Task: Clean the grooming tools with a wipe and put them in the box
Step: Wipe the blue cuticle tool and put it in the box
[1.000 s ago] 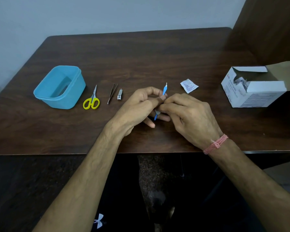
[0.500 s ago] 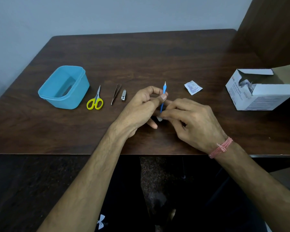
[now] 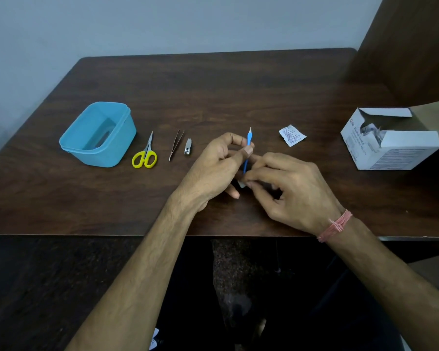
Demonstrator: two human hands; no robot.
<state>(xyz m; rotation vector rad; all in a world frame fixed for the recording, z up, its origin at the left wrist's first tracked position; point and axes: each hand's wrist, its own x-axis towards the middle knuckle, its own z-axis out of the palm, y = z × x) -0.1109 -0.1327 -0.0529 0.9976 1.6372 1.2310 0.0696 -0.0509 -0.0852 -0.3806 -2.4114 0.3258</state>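
My left hand (image 3: 214, 168) pinches a thin blue cuticle tool (image 3: 248, 148) near its upper half, metal tip pointing away from me. My right hand (image 3: 289, 188) grips a small white wipe (image 3: 241, 184) around the tool's lower end; most of the wipe is hidden by my fingers. On the dark wooden table (image 3: 213, 92) to the left lie yellow-handled scissors (image 3: 145, 154), tweezers (image 3: 176, 145) and a small nail clipper (image 3: 187, 147). Further left stands the open light-blue plastic box (image 3: 98, 134), which holds nothing I can see.
A torn white wipe sachet (image 3: 292, 135) lies right of my hands. An open white carton of alcohol swabs (image 3: 388, 140) stands at the table's right edge. A brown panel (image 3: 416, 46) rises at the back right. The table's front edge runs just under my wrists.
My right hand has slid the wipe down the blue tool toward its lower end. The left hand keeps its pinch and the tool now stands straighter. The view shifted slightly.
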